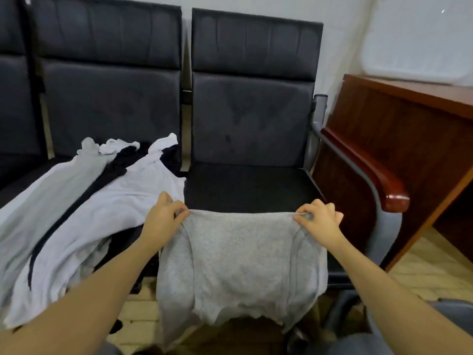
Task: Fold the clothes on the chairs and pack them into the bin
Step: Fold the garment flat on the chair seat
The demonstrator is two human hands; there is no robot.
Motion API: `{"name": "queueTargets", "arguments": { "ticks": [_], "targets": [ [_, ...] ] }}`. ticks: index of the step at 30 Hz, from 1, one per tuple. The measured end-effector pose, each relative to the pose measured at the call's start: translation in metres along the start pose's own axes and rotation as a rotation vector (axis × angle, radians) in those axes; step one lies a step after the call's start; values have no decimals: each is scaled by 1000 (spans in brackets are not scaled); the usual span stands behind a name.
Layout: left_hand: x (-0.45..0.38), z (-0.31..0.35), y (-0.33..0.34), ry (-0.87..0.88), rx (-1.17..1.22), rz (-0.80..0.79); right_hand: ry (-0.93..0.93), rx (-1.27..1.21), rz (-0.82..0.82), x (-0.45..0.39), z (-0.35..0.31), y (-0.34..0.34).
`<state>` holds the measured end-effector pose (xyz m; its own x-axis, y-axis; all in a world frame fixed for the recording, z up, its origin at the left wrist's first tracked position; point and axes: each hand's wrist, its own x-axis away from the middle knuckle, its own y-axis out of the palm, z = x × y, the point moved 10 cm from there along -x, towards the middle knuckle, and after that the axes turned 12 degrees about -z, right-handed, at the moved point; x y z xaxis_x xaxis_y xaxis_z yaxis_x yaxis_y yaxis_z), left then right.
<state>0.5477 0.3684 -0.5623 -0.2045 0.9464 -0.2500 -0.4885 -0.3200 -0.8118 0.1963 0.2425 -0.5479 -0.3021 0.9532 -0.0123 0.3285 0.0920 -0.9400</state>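
Observation:
A grey garment (238,262) hangs over the front edge of the right-hand black chair (250,185). My left hand (163,216) pinches its upper left corner and my right hand (320,216) pinches its upper right corner, so the top edge is stretched straight between them. The cloth's lower part droops below the seat toward the floor. On the chair to the left lies a loose pile of clothes (84,213), mostly white pieces with dark ones among them. No bin is in view.
A dark wooden desk (399,139) stands close on the right, beside the chair's wood-capped armrest (378,180). A third black chair (12,111) is at the far left. Light wooden flooring (425,267) shows below the seats.

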Motion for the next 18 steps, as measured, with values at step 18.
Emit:
{"name": "queueTargets", "arguments": {
  "ticks": [18],
  "targets": [
    [-17,-36,84,35,50,-216,-32,-139,-11,-21,14,73]
  ]
}}
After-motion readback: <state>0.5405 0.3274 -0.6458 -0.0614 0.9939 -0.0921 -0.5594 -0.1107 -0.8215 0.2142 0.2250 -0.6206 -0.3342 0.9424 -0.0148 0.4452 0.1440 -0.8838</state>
